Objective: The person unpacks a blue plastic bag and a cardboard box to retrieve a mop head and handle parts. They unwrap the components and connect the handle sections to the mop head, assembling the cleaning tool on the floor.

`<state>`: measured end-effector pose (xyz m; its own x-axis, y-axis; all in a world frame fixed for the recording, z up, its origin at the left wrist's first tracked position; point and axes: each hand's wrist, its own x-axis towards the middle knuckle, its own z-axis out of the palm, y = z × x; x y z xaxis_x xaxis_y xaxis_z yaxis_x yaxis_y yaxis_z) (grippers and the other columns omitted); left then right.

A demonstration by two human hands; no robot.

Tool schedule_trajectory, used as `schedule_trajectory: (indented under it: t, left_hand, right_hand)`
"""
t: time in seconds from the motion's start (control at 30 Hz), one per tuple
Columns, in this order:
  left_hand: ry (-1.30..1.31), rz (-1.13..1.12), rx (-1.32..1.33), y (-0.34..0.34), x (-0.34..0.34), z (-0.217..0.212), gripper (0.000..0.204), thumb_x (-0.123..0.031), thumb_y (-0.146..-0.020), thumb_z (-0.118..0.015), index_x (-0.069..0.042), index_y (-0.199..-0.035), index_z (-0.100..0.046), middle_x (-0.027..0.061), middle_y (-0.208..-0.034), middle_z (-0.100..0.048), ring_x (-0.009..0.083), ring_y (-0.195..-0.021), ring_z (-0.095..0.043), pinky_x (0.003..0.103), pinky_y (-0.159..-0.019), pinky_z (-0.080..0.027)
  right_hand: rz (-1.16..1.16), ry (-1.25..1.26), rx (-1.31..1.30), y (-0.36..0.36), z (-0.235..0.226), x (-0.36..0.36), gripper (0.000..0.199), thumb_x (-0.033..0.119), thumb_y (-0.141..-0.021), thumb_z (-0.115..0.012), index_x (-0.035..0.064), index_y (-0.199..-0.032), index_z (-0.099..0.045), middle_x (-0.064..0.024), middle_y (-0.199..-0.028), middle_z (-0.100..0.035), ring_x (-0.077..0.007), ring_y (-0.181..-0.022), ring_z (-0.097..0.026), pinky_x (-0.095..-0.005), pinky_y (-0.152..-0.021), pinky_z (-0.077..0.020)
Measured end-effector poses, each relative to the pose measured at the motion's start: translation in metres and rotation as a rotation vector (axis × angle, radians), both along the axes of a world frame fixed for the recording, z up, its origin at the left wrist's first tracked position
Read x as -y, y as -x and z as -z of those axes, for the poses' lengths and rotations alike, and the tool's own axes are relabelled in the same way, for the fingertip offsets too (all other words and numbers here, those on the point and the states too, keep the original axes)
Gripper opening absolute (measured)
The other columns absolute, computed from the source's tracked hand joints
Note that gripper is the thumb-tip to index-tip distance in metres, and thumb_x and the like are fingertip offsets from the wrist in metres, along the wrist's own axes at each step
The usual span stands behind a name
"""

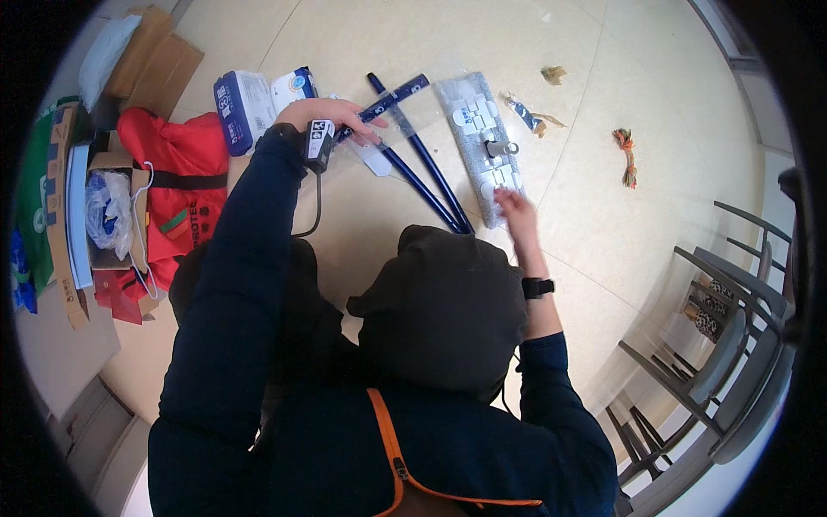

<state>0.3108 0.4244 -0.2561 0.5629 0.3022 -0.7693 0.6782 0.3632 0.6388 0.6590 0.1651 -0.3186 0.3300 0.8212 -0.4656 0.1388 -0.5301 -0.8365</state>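
Observation:
On the floor ahead of me lies a flat mop head (473,138) with a grey shaggy pad, white plates and a silver swivel socket (501,148), in what looks like clear plastic. My right hand (515,213) is at its near end, fingers curled onto the edge. My left hand (351,118) is closed round a short dark blue tube (405,90) with clear film about it. Under that tube, two longer dark blue poles (444,185) converge toward my knees. A white flat piece (376,161) lies below my left hand.
Wipe packs (244,108) stand beyond my left wrist. A red bag (177,151), an open cardboard box (110,211) and other boxes crowd the left side. Torn packaging (530,116) and a colourful rope toy (626,158) lie to the right. Grey chairs (732,345) stand at far right.

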Motion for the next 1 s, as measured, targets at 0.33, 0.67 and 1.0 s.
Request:
schedule_trajectory:
  t: [0.33, 0.67, 1.0]
  left_hand:
    - [-0.008, 0.225, 0.019, -0.038, 0.009, 0.003, 0.036, -0.02, -0.082, -0.074, -0.013, -0.117, -0.075, 0.0068, -0.119, -0.07, 0.0144, -0.102, -0.061, 0.023, -0.092, -0.041]
    - [0.081, 0.352, -0.073, -0.052, 0.018, 0.009, 0.039, -0.028, -0.087, -0.073, -0.008, -0.12, -0.071, 0.0065, -0.111, -0.071, 0.0123, -0.095, -0.063, 0.023, -0.084, -0.047]
    - [-0.152, 0.801, -0.017, -0.007, -0.043, -0.023, 0.031, -0.032, -0.09, -0.068, -0.006, -0.107, -0.068, -0.0007, -0.085, -0.066, 0.0122, -0.079, -0.06, 0.029, -0.078, -0.049]
  right_hand:
    - [-0.3, -0.118, -0.081, -0.004, -0.126, -0.139, 0.027, 0.004, -0.094, -0.046, -0.0006, -0.106, -0.07, -0.0105, -0.102, -0.073, -0.018, -0.089, -0.072, -0.0255, -0.075, -0.0557]
    - [-0.589, -0.172, -0.124, 0.046, -0.075, -0.124, 0.032, 0.015, -0.088, -0.074, 0.0079, -0.119, -0.072, -0.0047, -0.09, -0.072, -0.0113, -0.078, -0.067, -0.0248, -0.071, -0.0537]
    - [0.18, -0.329, -0.198, -0.082, -0.105, -0.09, 0.029, 0.02, -0.101, -0.056, -0.0052, -0.114, -0.065, -0.0063, -0.095, -0.067, -0.011, -0.08, -0.067, -0.0231, -0.074, -0.0566]
